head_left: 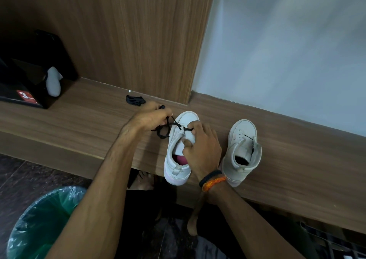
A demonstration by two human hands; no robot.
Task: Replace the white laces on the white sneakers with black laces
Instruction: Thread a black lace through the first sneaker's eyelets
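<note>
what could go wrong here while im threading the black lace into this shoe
The sneaker being laced sits with its heel past the front edge of the wooden ledge; a tug from the left hand on the black lace could tip it off. The right hand covers the eyelets, so a missed hole may go unnoticed. The spare black lace lies loose, easily swept off.

The bench (83, 120) is wood-grain laminate, brown, with a smooth matt face; the panel (138, 30) rising behind it has the same grain. On the bench, the two sneakers (179, 151) look like matt off-white leather or imitation, with smooth toes. The black lace (164, 132) beside the left sneaker is woven cord. Below the bench, the bin liner (45, 215) is thin, crinkled, glossy green plastic. Right of the panel, the wall (287, 50) is flat matt paint.
</note>
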